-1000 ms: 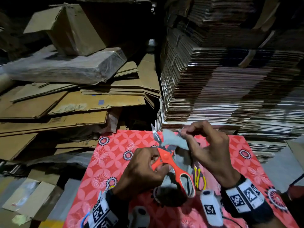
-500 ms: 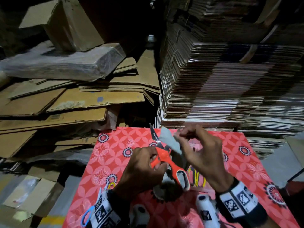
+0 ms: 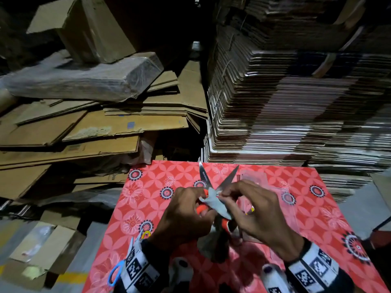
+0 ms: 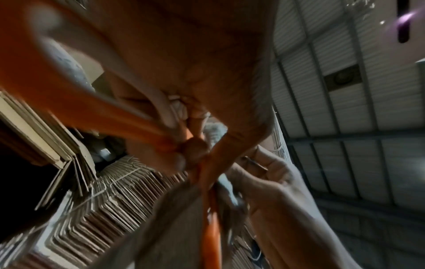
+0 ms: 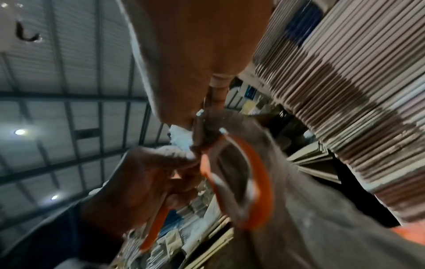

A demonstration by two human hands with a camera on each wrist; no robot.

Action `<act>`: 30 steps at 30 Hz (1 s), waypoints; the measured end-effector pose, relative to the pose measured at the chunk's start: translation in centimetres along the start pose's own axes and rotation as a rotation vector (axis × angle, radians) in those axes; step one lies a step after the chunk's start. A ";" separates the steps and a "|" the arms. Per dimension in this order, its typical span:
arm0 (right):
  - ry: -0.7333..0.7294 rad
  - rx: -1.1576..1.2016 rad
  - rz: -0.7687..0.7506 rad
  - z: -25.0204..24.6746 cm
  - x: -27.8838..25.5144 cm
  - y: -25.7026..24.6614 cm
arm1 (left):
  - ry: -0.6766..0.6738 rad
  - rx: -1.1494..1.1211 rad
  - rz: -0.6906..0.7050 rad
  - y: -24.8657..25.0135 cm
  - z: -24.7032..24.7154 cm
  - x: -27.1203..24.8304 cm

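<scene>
Above a red flowered counter [image 3: 296, 187], the left grip [image 3: 184, 216] is curled round orange-handled scissors [image 3: 204, 176], blades spread wide. The right grip [image 3: 260, 214] pinches a grey rag [image 3: 215, 203] at the pivot between them. If the blades snap together, those fingertips would likely be cut.

Scissor pivot and handles mostly hidden

The orange scissors [image 3: 203, 176] are covered from the pivot down by the left hand [image 3: 182, 216], the right hand [image 3: 260, 214] and the grey scrap [image 3: 218, 205]. Both wrist views are smeared by blur. At the near left, a blue-handled pair [image 3: 113, 271] is half hidden by the wristband.
</scene>
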State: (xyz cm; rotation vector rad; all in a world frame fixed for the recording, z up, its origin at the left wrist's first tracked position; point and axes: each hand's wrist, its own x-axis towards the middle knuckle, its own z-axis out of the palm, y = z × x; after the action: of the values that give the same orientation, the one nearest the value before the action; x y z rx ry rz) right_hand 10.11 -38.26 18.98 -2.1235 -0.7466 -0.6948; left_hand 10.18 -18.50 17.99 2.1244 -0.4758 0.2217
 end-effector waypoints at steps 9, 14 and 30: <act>0.005 0.002 0.014 -0.5 1.1 0.8 | -0.006 -0.126 -0.084 -0.9 0.8 0.5; 0.169 0.055 0.135 -1.6 2.4 2.0 | 0.002 -0.121 -0.053 -0.5 0.5 0.6; -0.109 0.037 -0.020 -1.6 2.3 0.9 | -0.025 -0.171 -0.131 -1.4 0.4 0.5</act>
State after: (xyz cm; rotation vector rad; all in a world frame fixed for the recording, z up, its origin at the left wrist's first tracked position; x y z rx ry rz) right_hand 11.96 -39.35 21.01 -2.1364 -0.8340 -0.5746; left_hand 11.23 -18.31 16.90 1.9835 -0.3552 0.0767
